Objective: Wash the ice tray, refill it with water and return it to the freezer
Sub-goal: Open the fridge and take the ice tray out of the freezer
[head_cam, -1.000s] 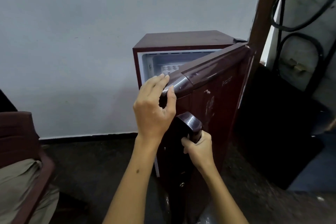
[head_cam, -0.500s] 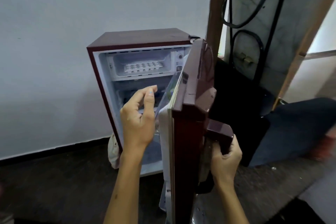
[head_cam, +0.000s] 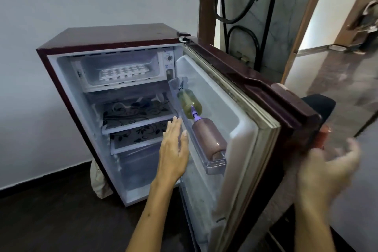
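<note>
A small maroon fridge [head_cam: 114,35] stands on the floor with its door [head_cam: 251,108] swung wide to the right. In the freezer box [head_cam: 86,65] at the top lies a white ice tray [head_cam: 123,71]. My left hand [head_cam: 173,149] is open, fingers straight, in front of the middle shelves, well below the tray and touching nothing. My right hand [head_cam: 327,168] is blurred, fingers spread, just off the door's outer edge near the handle [head_cam: 286,92], holding nothing.
Two bottles, one greenish [head_cam: 189,104] and one brown [head_cam: 208,135], lie in the clear door rack [head_cam: 214,163]. Patterned shelves [head_cam: 137,122] fill the fridge body. A wooden door frame [head_cam: 206,0] and black metal stand [head_cam: 245,6] rise behind. A pale bag [head_cam: 100,182] sits at the fridge's lower left.
The fridge door has swung from nearly shut to wide open. My right hand has come off the handle. My left hand left the door's top edge and now hovers inside the opening.
</note>
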The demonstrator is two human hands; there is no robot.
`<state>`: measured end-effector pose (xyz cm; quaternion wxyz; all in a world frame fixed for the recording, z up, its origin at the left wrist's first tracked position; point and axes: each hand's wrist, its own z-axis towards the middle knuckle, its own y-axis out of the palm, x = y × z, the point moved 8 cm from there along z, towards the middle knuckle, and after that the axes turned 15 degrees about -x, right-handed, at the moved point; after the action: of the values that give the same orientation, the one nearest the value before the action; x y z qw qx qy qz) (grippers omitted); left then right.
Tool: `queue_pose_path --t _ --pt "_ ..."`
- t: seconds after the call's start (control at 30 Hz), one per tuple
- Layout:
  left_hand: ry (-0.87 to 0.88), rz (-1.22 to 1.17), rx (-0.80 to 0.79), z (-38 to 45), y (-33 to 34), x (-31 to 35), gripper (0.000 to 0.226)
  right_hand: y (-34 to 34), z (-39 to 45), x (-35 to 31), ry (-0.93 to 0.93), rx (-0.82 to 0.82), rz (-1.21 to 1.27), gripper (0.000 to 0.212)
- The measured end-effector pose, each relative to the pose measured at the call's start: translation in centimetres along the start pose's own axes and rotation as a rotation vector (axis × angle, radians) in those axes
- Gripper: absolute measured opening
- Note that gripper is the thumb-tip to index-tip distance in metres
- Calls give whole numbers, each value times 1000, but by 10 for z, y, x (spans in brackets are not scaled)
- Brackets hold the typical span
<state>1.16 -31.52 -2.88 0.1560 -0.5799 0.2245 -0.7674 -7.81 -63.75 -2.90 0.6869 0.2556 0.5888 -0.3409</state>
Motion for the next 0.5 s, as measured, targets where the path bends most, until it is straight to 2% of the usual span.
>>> queue_pose_path --t 0.07,0.1,0.23,0.3,0.4,0.5 --pt "64 94 -41 13 15 -2 51 -13 -21 -40 -210 210 24 40" --pt "94 155 -62 20 23 -2 53 -10 -32 -57 -306 232 -17 43" --pt "211 325 -133 38 53 3 57 48 -86 -119 -712 61 -360 45" --pt "261 379 -163 46 64 6 58 84 -97 -111 -752 -100 -500 47" --pt "342 475 -191 56 77 12 60 128 -93 -63 -648 -328 -755 50" --pt "386 577 -203 64 91 14 60 145 -79 -30 -595 -374 -1007 56"
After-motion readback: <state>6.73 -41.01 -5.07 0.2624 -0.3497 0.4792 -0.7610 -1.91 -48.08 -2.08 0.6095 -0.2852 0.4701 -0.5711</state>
